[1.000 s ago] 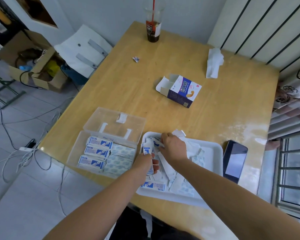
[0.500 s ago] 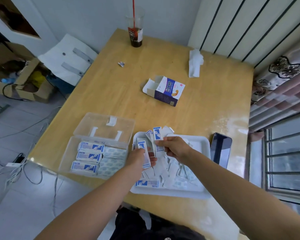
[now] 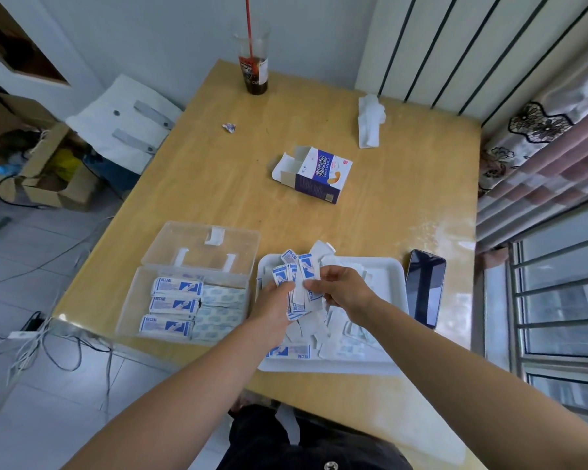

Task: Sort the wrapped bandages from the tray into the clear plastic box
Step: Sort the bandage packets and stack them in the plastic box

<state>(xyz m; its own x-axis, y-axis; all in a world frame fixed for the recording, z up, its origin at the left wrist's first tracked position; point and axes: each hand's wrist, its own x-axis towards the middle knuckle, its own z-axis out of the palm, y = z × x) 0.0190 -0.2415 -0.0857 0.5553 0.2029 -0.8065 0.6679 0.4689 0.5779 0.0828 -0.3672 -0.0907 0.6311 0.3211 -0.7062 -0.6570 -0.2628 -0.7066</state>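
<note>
Step in hand: gathering a batch. Both hands are working above the white rectangular plastic tray [image 3: 395,266], which is sitting near the front edge of the pale wooden tabletop [image 3: 218,184].

The left hand [image 3: 275,301] is gripping a fanned bunch of small blue-and-white wrapped bandages [image 3: 297,270], fingers curled round its lower part. The right hand [image 3: 341,289] is pinching the same bunch from the other side, thumb and fingers closed on the wrappers. More loose wrappers are lying heaped in the tray beneath.

The clear plastic box [image 3: 129,301] is sitting just left of the tray, its lid [image 3: 197,244] lying open behind it. Sorted packets [image 3: 175,305] are already lying in rows inside: blue-printed on the left, paler on the right.

Judgement: sorting is partly done. The next move calls for squaring the fan into a neat stack, then carrying it leftward into the matching row. Loose wrappers may be slipping from so wide a fan.

Around: a black smartphone [image 3: 425,288] just right of the tray, an opened purple-and-white cardboard carton [image 3: 319,176] mid-tabletop, a crumpled white tissue [image 3: 370,122] and a plastic cup of dark drink [image 3: 254,67] farther back. On the short path only the tray rim and the box wall are standing in the way.
</note>
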